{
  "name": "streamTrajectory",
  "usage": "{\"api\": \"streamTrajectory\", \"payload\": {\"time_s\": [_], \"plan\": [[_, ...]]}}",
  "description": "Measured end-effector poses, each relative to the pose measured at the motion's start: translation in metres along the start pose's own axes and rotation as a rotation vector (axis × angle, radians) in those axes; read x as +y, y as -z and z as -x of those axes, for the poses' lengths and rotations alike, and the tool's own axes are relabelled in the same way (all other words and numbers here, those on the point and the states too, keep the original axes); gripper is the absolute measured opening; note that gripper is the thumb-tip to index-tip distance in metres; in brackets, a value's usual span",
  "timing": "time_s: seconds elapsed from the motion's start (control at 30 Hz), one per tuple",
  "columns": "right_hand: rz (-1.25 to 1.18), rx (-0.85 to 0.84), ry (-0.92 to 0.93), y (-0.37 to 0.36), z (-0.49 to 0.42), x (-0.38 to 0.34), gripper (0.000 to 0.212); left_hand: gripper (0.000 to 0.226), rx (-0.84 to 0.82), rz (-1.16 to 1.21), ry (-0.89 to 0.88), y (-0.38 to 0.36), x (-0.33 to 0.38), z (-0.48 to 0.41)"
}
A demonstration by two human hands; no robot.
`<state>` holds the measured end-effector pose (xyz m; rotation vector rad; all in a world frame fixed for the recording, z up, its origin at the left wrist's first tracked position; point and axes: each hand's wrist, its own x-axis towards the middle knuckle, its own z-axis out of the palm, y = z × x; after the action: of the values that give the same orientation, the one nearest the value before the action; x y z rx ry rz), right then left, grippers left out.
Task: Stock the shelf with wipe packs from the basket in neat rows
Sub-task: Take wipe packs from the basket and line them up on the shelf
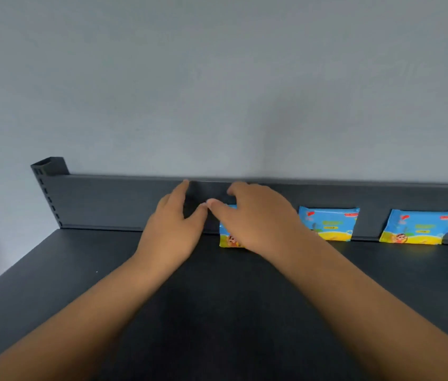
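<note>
Three wipe packs [327, 224] lean against the back panel [107, 202] | your left hand [173, 229] hovers before that panel, fingers loose, empty | your right hand [256, 221] covers the leftmost pack [227, 239], grip cannot be told.

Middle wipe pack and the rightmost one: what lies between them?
Nothing: in the head view, only bare shelf and back panel show between the middle wipe pack and the rightmost pack.

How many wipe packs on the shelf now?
3, against the back panel: left pack partly behind the right hand, middle pack, right pack farthest right. Others may be hidden.
</note>
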<state>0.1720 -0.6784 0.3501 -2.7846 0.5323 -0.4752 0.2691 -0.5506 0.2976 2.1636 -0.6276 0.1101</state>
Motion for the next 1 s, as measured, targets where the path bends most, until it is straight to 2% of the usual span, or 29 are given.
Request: {"api": "streamTrajectory", "payload": {"time_s": [0.1, 0.23, 0.37, 0.5, 0.6, 0.7, 0.87, 1.0], "plan": [[-0.081, 0.003, 0.254, -0.002, 0.0, -0.052, 0.054, 0.062, 0.062, 0.044, 0.059, 0.043, -0.007, 0.016], [-0.178, -0.072, 0.494, -0.019, 0.006, -0.114, 0.051, 0.061, 0.283, -0.32, 0.171, 0.11, -0.033, 0.056], [-0.221, -0.151, 0.715, -0.043, 0.028, -0.175, 0.052, 0.056, 0.393, -0.666, 0.382, 0.165, -0.057, 0.118], [-0.249, -0.286, 0.928, -0.059, 0.075, -0.237, 0.055, 0.051, 0.458, -0.789, 0.604, 0.203, -0.076, 0.2], [-0.273, -0.351, 1.078, -0.072, 0.12, -0.28, 0.049, 0.05, 0.498, -0.836, 0.778, 0.222, -0.09, 0.262], [-0.271, -0.417, 1.173, -0.094, 0.163, -0.309, 0.044, 0.05, 0.526, -0.86, 0.906, 0.234, -0.106, 0.322], [-0.219, -0.618, 1.289, -0.14, 0.232, -0.345, 0.051, 0.066, 0.49, -0.834, 1.065, 0.244, -0.144, 0.416], [-0.227, -0.838, 1.256, -0.18, 0.269, -0.376, 0.054, 0.051, 0.456, -0.758, 1.19, 0.241, -0.179, 0.473]]}}
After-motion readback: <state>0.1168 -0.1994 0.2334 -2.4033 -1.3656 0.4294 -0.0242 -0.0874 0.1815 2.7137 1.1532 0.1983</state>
